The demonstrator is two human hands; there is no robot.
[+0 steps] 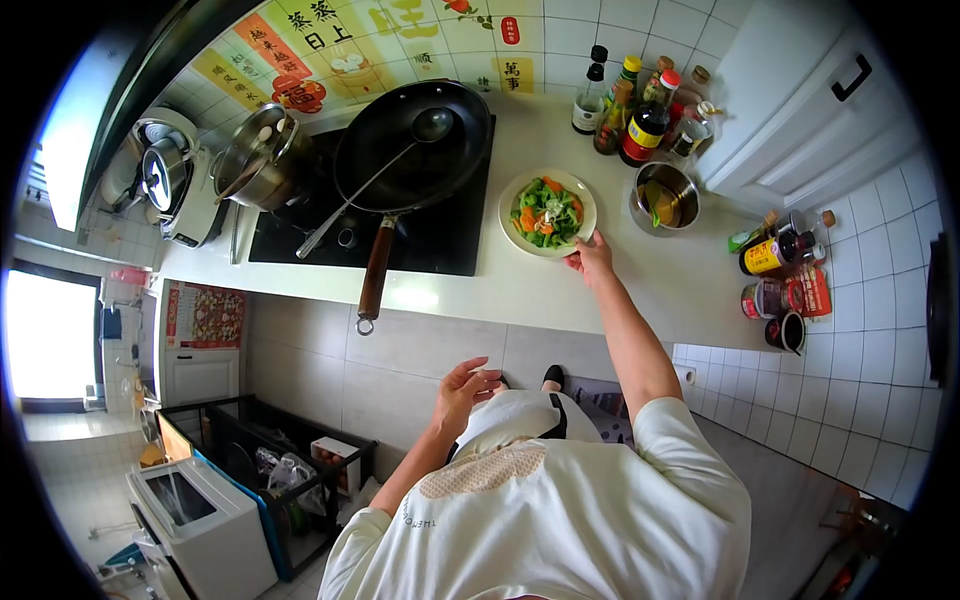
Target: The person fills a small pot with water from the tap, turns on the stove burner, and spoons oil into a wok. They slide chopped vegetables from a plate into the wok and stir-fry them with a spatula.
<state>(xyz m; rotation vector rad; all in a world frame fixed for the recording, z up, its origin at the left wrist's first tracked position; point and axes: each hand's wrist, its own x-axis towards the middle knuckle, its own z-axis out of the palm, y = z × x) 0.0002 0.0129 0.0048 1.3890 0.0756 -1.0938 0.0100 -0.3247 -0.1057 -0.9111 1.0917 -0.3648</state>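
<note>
A white plate (508,228) of green vegetables and orange carrot slices (546,213) rests on the pale countertop, right of the hob. My right hand (592,258) grips its near right rim, thumb by the edge and fingers at the side. In front of my waist, off the counter, my left hand (465,390) hangs with fingers apart and nothing in it. A black wok (375,150) with a brown wooden handle sits on the black hob (440,245). Inside the wok lies a long metal ladle (432,125), its handle reaching over the wok's near left side.
Behind the plate stand several sauce bottles (645,125), and a metal pot (665,195) is to its right. More bottles and jars (775,260) line the right wall. A steel pot (255,160) stands left of the wok. Below left are a black rack (320,470) and a white appliance (200,520).
</note>
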